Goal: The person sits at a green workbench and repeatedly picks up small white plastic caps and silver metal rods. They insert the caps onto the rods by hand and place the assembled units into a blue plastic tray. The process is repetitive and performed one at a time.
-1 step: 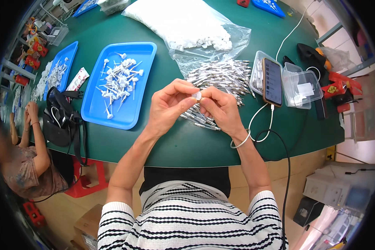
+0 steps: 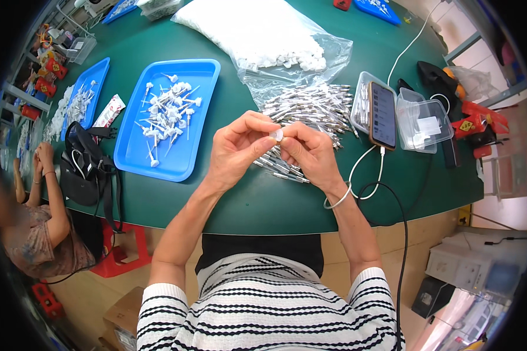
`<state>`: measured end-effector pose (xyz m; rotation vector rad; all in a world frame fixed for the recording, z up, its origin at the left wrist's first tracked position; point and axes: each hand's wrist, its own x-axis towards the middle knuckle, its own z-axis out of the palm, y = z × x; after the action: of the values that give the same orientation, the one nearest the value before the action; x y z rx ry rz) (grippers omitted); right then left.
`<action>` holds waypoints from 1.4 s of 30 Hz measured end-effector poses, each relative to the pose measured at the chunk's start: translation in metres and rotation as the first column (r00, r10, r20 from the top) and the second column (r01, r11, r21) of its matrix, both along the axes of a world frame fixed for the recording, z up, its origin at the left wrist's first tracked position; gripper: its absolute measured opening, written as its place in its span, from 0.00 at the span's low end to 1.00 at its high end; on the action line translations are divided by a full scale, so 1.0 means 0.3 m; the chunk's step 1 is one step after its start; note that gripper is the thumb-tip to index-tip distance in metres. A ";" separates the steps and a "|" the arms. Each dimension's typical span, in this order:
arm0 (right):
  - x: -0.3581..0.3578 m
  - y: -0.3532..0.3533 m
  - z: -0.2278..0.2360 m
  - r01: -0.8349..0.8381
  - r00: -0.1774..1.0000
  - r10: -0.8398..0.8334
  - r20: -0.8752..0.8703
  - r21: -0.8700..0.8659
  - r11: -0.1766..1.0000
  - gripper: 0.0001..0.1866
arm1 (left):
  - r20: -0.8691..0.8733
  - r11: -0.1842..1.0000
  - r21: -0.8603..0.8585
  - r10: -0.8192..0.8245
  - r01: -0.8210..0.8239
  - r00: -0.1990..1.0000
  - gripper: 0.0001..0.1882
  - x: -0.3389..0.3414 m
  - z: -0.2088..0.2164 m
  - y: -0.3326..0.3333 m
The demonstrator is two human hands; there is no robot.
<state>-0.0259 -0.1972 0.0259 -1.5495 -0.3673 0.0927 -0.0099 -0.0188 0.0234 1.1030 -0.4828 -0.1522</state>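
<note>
My left hand (image 2: 235, 146) pinches a small white plastic piece (image 2: 276, 135) between thumb and forefinger. Against it, my right hand (image 2: 311, 153) has its thumb and fingers closed; what they grip is hidden. Just beyond both hands lies a loose pile of thin metal-and-white rods (image 2: 316, 108), partly on clear plastic. To the left, a blue tray (image 2: 126, 153) carries several white caps with thin stems (image 2: 168, 111). Behind the pile, a large clear bag (image 2: 257, 29) is full of small white pieces.
On the right, a phone (image 2: 383, 114) leans on a clear box of rods (image 2: 360, 99), beside another clear container (image 2: 424, 126). Cables (image 2: 352, 175) hang near my right wrist. A black bag (image 2: 82, 169) lies left, near a seated co-worker (image 2: 44, 228). Another blue tray (image 2: 99, 79) stands farther left.
</note>
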 end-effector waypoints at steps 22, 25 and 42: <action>0.011 0.013 -0.028 -0.036 0.999 0.036 0.000 0.074 0.997 0.07 | -0.199 0.995 0.034 -0.085 0.093 0.976 0.06 0.012 0.020 0.038; 0.010 0.016 -0.033 -0.016 1.000 0.015 0.023 0.050 0.999 0.06 | -0.187 0.995 0.042 -0.076 0.085 0.979 0.06 0.018 0.015 0.044; 0.023 0.031 -0.049 0.287 0.899 -0.233 0.371 -0.097 0.953 0.06 | 0.068 0.924 0.195 0.322 -0.329 0.944 0.05 -0.016 -0.018 -0.012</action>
<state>-0.0189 -0.1877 0.0112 -1.7535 -0.4406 -0.3858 -0.0148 -0.0224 0.0180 1.3746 -0.3120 0.1132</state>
